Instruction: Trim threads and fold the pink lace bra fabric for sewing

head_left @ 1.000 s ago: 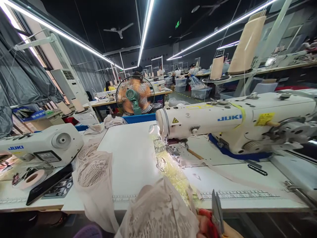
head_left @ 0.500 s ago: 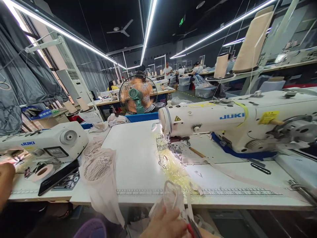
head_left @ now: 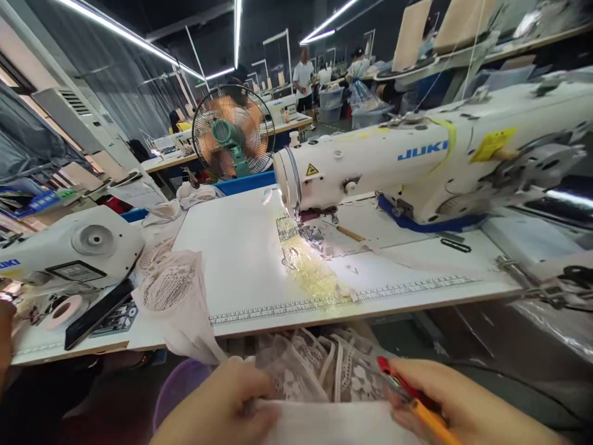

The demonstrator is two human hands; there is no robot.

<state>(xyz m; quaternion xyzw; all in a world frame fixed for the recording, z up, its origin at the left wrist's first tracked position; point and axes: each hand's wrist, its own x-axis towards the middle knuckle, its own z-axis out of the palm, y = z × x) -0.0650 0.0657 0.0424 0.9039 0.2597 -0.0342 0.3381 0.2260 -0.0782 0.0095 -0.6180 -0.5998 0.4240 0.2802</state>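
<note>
Lace piece below worktop's near edge, stretched crosswise between hands. Left hand pinching left end; right hand gripping right end plus snips.

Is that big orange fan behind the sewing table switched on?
Cannot tell for certain. The fan shows smeared orange blades behind its wire guard, which suggests spinning, though the whole picture is slightly blurred.
</note>
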